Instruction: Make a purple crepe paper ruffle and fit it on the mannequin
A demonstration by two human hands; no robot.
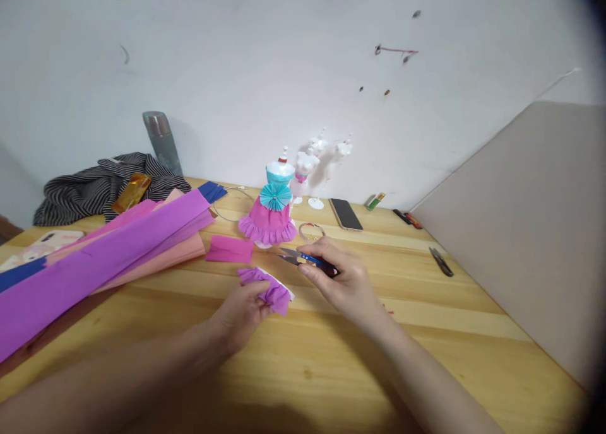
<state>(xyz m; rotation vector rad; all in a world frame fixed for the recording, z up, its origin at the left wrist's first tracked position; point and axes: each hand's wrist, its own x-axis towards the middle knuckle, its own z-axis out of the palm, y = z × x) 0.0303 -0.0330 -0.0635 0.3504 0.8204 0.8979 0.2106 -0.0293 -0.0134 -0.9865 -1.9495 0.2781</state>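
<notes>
Between the fingers of my left hand (246, 308) is a ruffled strip of purple crepe paper (279, 297) with a white band along its upper edge. My right hand (343, 276) is closed around small blue-handled thread snips (312, 259). Their blades point left, slightly apart, above the strip and not touching it. Just behind stands a mini dress form (279, 197) in a turquoise top, a pleated turquoise rosette and a pink skirt with a purple ruffle. A flat pink paper piece (230, 249) lies to its left.
Rolls of crepe paper (108, 257) cover the left side, near a striped cloth (104, 181) and a bottle (162, 140). White dress forms (307, 163) stand behind. A phone (345, 214), a tape roll (312, 231), a glue stick (376, 201) and black snips (441, 262) lie rightward.
</notes>
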